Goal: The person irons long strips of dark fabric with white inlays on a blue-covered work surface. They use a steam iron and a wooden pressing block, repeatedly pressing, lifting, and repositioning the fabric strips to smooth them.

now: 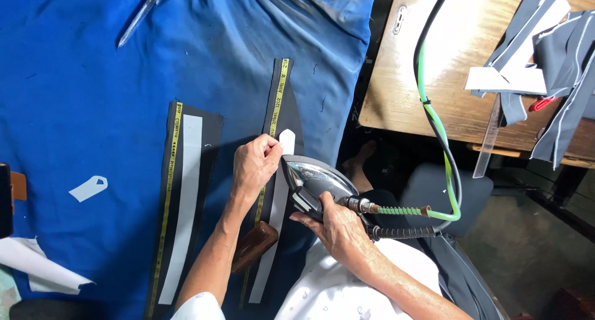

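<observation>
My right hand (338,228) grips the handle of a silver steam iron (313,177), which is tilted on its edge over a dark fabric strip (291,109) with a yellow printed edge. A white interfacing strip (274,224) lies along that dark strip. My left hand (254,166) pinches the pointed top end of the white strip just left of the iron's tip. A second dark strip (211,134) with its own white interfacing (185,202) lies flat to the left. A brown wooden block (255,244) sits under my left forearm.
A blue padded cloth (93,78) covers the work surface. Scissors (144,13) lie at its top. A small white cut piece (88,188) and white paper (37,267) lie at left. The iron's green and black hoses (437,124) run across a wooden table (446,53) holding grey fabric pieces (558,47).
</observation>
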